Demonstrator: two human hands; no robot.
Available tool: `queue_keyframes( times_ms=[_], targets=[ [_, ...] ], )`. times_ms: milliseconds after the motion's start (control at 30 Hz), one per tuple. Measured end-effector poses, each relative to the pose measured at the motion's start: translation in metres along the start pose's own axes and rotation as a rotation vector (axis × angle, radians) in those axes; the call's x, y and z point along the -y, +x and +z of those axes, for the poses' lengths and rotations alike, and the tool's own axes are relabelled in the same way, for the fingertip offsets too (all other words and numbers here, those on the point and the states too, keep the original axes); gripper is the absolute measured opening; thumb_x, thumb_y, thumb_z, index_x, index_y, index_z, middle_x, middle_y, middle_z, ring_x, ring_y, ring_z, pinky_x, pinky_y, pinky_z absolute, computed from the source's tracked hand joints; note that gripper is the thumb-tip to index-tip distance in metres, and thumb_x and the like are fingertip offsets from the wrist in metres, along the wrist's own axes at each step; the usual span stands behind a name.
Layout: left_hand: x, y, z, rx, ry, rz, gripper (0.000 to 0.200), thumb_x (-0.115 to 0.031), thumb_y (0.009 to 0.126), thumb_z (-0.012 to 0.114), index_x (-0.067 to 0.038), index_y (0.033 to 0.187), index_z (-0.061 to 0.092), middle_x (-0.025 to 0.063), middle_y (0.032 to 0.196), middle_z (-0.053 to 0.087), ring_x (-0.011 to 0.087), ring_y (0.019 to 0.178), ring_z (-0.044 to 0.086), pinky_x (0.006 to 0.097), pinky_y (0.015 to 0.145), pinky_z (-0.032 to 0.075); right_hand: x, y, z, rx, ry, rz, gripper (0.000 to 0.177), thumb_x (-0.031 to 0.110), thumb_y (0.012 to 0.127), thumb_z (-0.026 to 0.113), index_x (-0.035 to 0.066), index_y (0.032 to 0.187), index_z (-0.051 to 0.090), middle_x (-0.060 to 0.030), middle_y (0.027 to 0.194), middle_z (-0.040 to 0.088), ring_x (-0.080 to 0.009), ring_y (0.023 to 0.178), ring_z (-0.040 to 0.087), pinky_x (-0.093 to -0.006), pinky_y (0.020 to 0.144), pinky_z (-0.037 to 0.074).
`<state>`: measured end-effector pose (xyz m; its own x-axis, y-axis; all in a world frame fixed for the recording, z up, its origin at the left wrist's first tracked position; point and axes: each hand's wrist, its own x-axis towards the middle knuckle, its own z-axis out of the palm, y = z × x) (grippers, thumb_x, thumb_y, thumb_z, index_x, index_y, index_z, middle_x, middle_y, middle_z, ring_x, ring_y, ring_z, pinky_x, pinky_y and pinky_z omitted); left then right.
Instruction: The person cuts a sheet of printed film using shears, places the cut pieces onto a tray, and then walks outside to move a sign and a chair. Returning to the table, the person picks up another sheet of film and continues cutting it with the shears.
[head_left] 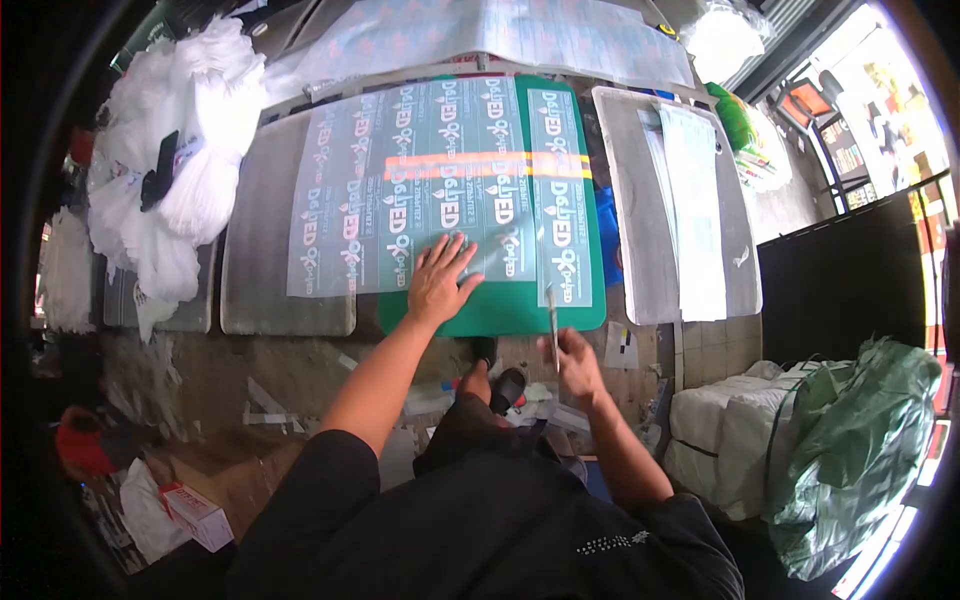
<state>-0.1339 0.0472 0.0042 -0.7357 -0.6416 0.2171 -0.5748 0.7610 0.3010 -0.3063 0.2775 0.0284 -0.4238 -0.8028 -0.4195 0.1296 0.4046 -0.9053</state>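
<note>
My left hand (438,285) lies with fingers spread on a translucent printed plastic sheet (340,230), near its front edge. In my right hand (574,360) is a long, thin knife (553,318), pointing away from me; its tip reaches the lower left corner of a narrow printed strip (565,240). This strip lies right of the sheet, with a thin green gap between them. Under both is a green cutting mat (480,315). An orange and yellow band (455,167) crosses the sheet and the strip.
Left of the mat is a grey board (265,240) beside bundled white plastic (210,160). Another grey board (640,200) at right carries pale sheets (695,210). More film (480,35) lies across the back. White bales (730,430) and a green sack (850,460) stand at lower right.
</note>
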Motion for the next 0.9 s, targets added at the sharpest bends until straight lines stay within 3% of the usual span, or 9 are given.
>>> queue_keyframes(
  times_ms=[33,133,233,333,400,633,700,867,900],
  targets=[
    [0.001,0.001,0.001,-0.002,-0.043,-0.024,0.057,-0.045,0.091,0.058,-0.014,0.138,0.05,0.0102,0.142,0.048,0.0319,0.133,0.041,0.0513,0.107,0.032,-0.009,-0.015,0.005,0.087,0.135,0.065,0.031,0.031,0.086,0.072,0.003,0.092,0.06,-0.0019,0.076,0.061,-0.0104,0.07,0.054,-0.0272,0.063,0.045],
    [0.002,0.0,0.001,-0.079,-0.072,-0.035,0.05,-0.043,0.092,0.057,-0.012,0.131,0.055,0.0075,0.136,0.055,0.0297,0.129,0.046,0.0475,0.104,0.035,-0.033,-0.053,0.02,0.206,0.145,0.159,0.028,0.033,0.087,0.07,0.007,0.09,0.06,0.0015,0.075,0.056,-0.0087,0.071,0.051,-0.0242,0.063,0.041],
    [0.003,-0.002,-0.001,-0.103,-0.095,-0.02,0.049,-0.035,0.092,0.059,-0.009,0.133,0.053,0.0101,0.136,0.055,0.0313,0.127,0.049,0.044,0.097,0.038,-0.043,-0.073,0.034,0.337,0.278,0.236,0.04,0.046,0.09,0.065,0.008,0.099,0.055,0.002,0.08,0.054,-0.0089,0.073,0.051,-0.0254,0.065,0.042],
    [0.002,-0.004,-0.002,-0.148,-0.129,0.021,0.048,-0.033,0.094,0.057,-0.008,0.134,0.052,0.0108,0.135,0.055,0.0323,0.128,0.048,0.0443,0.098,0.037,-0.048,-0.051,0.046,0.381,0.283,0.165,0.047,0.051,0.089,0.064,0.007,0.102,0.054,0.0011,0.081,0.054,-0.0092,0.076,0.054,-0.0253,0.067,0.043],
    [0.002,-0.005,-0.002,-0.139,-0.138,-0.002,0.048,-0.038,0.095,0.053,-0.009,0.133,0.051,0.0079,0.135,0.055,0.0293,0.13,0.046,0.046,0.105,0.035,-0.034,-0.033,0.056,0.353,0.204,0.187,0.049,0.053,0.089,0.06,0.006,0.101,0.055,-0.0012,0.081,0.055,-0.0114,0.076,0.055,-0.0265,0.068,0.043],
    [0.003,-0.004,0.006,-0.152,-0.102,-0.03,0.046,-0.035,0.095,0.052,-0.007,0.131,0.054,0.01,0.136,0.054,0.0296,0.131,0.045,0.0482,0.107,0.033,-0.039,-0.007,0.077,0.289,-0.036,0.189,0.066,0.063,0.085,0.058,-0.001,0.101,0.057,-0.0138,0.086,0.061,-0.0222,0.081,0.059,-0.0361,0.076,0.047],
    [-0.003,-0.004,0.015,-0.216,0.032,-0.15,0.043,-0.032,0.094,0.054,-0.006,0.127,0.057,0.0103,0.137,0.054,0.0298,0.131,0.044,0.05,0.107,0.032,-0.04,-0.013,0.075,0.268,-0.039,0.191,0.066,0.063,0.084,0.058,-0.002,0.1,0.057,-0.0142,0.086,0.062,-0.0221,0.082,0.059,-0.0363,0.077,0.047],
    [-0.002,-0.005,0.02,-0.236,0.031,-0.157,0.04,-0.029,0.092,0.055,-0.006,0.124,0.059,0.0101,0.135,0.055,0.0305,0.13,0.045,0.0507,0.107,0.032,-0.049,-0.007,0.078,0.243,-0.022,0.175,0.066,0.064,0.084,0.058,-0.001,0.097,0.057,-0.0151,0.085,0.062,-0.0226,0.081,0.06,-0.0361,0.077,0.046],
    [-0.001,-0.004,0.017,-0.235,0.02,-0.144,0.039,-0.027,0.091,0.055,-0.005,0.123,0.06,0.0102,0.134,0.055,0.0307,0.13,0.046,0.05,0.107,0.032,-0.047,-0.003,0.08,0.254,-0.054,0.185,0.059,0.06,0.086,0.058,0.002,0.099,0.057,-0.0095,0.085,0.061,-0.018,0.079,0.059,-0.0326,0.072,0.046]
  ],
)
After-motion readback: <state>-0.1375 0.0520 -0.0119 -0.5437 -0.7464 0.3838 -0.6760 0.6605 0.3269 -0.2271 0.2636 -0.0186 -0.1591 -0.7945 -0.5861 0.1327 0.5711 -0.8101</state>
